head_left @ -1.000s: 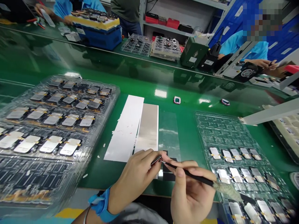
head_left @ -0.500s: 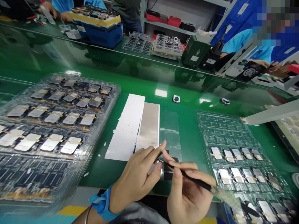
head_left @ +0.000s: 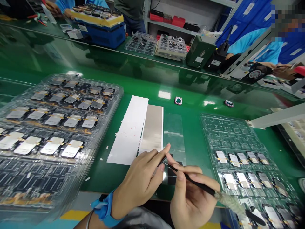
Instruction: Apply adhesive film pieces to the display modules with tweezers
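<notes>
My left hand [head_left: 145, 176], with a blue band at the wrist, is closed with thumb and fingers around a small dark-edged flat piece [head_left: 162, 161], mostly hidden by the fingers. It resembles the small screens in the trays. My right hand [head_left: 194, 194] grips a slim black tool [head_left: 202, 185] with a wrapped rear end and a dark tip beyond. The tool's front end points at the piece between my hands. Under and beyond the fingers lie a clear plastic sheet [head_left: 175, 130] with dark patches, a silvery-grey sheet [head_left: 153, 127] and a white strip [head_left: 130, 130].
A clear tray [head_left: 95, 149] of small screens stands at left; another clear tray [head_left: 212, 136], partly filled, is at right. Two small watch-case-like parts [head_left: 178, 100] lie farther back. A raised shelf [head_left: 100, 52] crosses behind, with boxes and other people's hands beyond.
My hands and the tool keep almost the same pose. The view has shifted very slightly; no thing has visibly been picked up or put down.
</notes>
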### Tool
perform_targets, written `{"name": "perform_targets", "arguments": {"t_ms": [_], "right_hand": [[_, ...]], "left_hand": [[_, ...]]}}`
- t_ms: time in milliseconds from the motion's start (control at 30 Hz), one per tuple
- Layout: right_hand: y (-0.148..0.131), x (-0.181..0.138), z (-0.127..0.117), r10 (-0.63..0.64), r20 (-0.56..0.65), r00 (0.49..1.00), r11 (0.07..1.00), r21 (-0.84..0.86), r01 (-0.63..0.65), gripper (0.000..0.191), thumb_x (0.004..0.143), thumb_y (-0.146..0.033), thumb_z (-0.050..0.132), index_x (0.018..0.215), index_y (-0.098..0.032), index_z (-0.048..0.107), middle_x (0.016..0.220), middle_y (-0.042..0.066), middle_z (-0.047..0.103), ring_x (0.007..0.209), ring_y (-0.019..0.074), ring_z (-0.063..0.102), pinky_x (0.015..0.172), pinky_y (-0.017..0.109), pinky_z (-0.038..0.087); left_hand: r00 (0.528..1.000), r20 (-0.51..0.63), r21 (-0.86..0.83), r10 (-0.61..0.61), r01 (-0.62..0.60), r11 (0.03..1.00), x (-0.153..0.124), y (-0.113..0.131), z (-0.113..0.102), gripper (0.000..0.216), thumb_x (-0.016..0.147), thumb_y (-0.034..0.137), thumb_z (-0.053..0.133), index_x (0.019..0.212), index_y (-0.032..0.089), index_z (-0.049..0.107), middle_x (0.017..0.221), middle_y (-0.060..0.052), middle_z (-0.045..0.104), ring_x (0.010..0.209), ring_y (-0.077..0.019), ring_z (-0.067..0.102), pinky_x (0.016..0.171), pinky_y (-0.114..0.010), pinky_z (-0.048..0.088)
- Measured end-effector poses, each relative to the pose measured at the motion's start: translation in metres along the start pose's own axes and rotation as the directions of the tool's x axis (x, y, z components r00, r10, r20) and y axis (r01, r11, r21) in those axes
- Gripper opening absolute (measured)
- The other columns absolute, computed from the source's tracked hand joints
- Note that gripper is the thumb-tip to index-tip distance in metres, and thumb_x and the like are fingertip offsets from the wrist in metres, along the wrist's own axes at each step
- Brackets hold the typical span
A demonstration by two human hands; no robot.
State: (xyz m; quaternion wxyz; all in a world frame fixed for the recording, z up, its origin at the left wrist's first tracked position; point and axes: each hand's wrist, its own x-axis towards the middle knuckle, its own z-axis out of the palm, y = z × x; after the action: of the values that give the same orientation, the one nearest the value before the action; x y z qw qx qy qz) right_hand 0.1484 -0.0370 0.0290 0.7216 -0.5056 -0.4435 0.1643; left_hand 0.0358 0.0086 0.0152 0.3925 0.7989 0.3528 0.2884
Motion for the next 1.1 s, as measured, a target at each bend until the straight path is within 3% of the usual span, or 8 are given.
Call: {"name": "perform_targets", "arguments": {"t_ms": [300, 633, 933, 1033, 1100], "right_hand": [[-0.001, 0.001, 0.002, -0.027, 0.006, 1.0, 1.0, 0.004, 0.027, 0.028, 0.087, 0.001, 0.052, 0.098, -0.024, 0.047, 0.086, -0.001, 0.067, 0.086, 0.0128, 0.071, 0.08, 0.027, 0.062], [0.001, 0.001, -0.001, -0.029, 0.044, 0.999, 0.999, -0.015, 0.03, 0.028, 0.087, 0.001, 0.052, 0.098, -0.024, 0.047, 0.086, 0.0, 0.066, 0.087, 0.0157, 0.072, 0.082, 0.035, 0.064], [-0.001, 0.001, -0.001, 0.02, 0.012, 1.0, 0.999, 0.04, -0.02, 0.024, 0.089, -0.001, 0.051, 0.098, -0.024, 0.05, 0.085, 0.0, 0.066, 0.084, 0.0139, 0.07, 0.078, 0.03, 0.062], [0.003, 0.01, -0.012, 0.058, -0.018, 0.998, 0.993, 0.101, -0.056, 0.019, 0.093, -0.007, 0.049, 0.1, -0.024, 0.051, 0.088, 0.001, 0.063, 0.085, 0.0158, 0.068, 0.082, 0.038, 0.06], [0.006, 0.017, -0.026, 0.043, 0.032, 0.999, 0.999, 0.022, -0.044, 0.017, 0.095, -0.011, 0.046, 0.098, -0.024, 0.055, 0.087, 0.0, 0.059, 0.084, 0.0147, 0.063, 0.084, 0.036, 0.056]], "left_hand": [[1.0, -0.003, 0.009, 0.013, -0.013, 1.0, 0.001, 0.0, 0.0, 0.051, 0.102, 0.022, 0.03, 0.153, 0.026, 0.027, 0.102, -0.007, 0.061, 0.091, -0.0238, 0.058, 0.079, -0.043, 0.051], [1.0, 0.008, 0.014, 0.016, -0.016, 1.0, 0.0, -0.001, 0.0, 0.053, 0.102, 0.024, 0.03, 0.155, 0.026, 0.023, 0.112, -0.01, 0.061, 0.097, -0.0251, 0.058, 0.084, -0.043, 0.051], [1.0, -0.006, 0.055, 0.015, -0.015, 0.998, 0.002, -0.001, 0.0, 0.048, 0.103, 0.023, 0.031, 0.151, 0.025, 0.034, 0.099, -0.007, 0.064, 0.088, -0.0236, 0.06, 0.076, -0.04, 0.052], [0.999, -0.033, 0.006, -0.001, 0.001, 1.0, 0.002, -0.001, -0.001, 0.047, 0.102, 0.022, 0.033, 0.148, 0.025, 0.039, 0.086, -0.004, 0.064, 0.078, -0.0208, 0.06, 0.071, -0.036, 0.051], [0.998, -0.008, -0.077, -0.059, 0.058, 0.995, -0.001, 0.001, -0.002, 0.048, 0.103, 0.024, 0.033, 0.15, 0.027, 0.036, 0.077, -0.001, 0.061, 0.069, -0.018, 0.058, 0.065, -0.031, 0.051]]}}
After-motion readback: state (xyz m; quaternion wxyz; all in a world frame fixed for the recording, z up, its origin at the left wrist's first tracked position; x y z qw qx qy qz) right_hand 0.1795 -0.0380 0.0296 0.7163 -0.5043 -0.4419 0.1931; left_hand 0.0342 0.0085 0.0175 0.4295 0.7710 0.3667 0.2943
